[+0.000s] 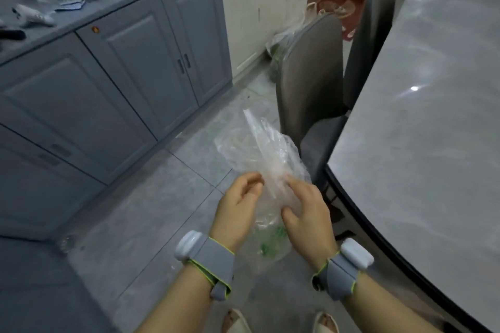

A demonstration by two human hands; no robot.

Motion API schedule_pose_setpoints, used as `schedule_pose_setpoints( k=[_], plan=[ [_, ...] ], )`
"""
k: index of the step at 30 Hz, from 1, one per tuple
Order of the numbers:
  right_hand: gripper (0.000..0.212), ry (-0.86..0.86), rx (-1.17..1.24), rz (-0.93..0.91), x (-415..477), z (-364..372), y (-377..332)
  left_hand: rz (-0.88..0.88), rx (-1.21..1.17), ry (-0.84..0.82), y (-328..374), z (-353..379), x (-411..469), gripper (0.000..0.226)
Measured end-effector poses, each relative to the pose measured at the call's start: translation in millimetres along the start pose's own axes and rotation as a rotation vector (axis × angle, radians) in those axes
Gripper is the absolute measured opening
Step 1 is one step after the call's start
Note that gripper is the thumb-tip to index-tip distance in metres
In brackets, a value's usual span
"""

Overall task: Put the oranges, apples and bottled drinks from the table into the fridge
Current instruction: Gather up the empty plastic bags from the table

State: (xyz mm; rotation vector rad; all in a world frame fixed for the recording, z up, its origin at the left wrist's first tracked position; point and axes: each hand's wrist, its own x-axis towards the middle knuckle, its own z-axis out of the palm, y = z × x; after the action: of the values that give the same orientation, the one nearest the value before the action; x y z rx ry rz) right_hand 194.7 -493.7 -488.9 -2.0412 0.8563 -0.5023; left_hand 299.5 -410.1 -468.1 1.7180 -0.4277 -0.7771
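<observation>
A clear plastic bag point(266, 159) — thin, crumpled and seemingly empty but for some green print low on the film — hangs in front of the person, just left of the grey desk point(422, 143). No oranges, apples or bottled drinks show anywhere in view, and the part of the desk that can be seen is bare; the fridge is out of frame too. The bag looks nearly weightless, soft and slippery, likely to collapse and cling rather than hold a shape, so it is best taken by a gathered bunch of film near the top edge rather than by a single layer.

Both hands meet at the bag's middle, left of the desk's rounded corner. The left hand point(238, 204) is half curled, thumb and fingertips pinching the film's left edge. The right hand point(304, 209) lies over the bag from the desk side, fingers closed on a fold, thumb tucked low. Both forearms reach forward and inward, each wrist wrapped in a grey band point(209, 262) carrying a white sensor.

Farther from the desk stand two grey chairs point(311, 73) and, across the tiled floor point(151, 211), blue-grey cabinets point(121, 67).
</observation>
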Motion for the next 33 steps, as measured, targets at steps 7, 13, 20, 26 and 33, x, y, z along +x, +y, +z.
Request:
schedule_pose_setpoints(
  k=[7,13,20,26,33],
  plan=[
    [0.055,-0.039,-0.076,0.077,33,62,68,0.069,0.423,0.273,-74,-37,48,0.091],
    [0.061,-0.108,-0.097,0.067,58,121,155,0.09,0.566,0.08,-164,-33,121,0.102],
    [0.061,-0.108,-0.075,0.081,76,204,259,0.056,0.551,-0.078,-303,-15,185,0.072],
    [0.06,-0.187,-0.058,0.132,71,270,351,0.021,0.666,-0.05,-416,6,223,0.076],
    [0.062,-0.224,-0.117,0.152,73,332,442,0.083,0.57,-0.144,-510,28,264,0.115]
  ],
)
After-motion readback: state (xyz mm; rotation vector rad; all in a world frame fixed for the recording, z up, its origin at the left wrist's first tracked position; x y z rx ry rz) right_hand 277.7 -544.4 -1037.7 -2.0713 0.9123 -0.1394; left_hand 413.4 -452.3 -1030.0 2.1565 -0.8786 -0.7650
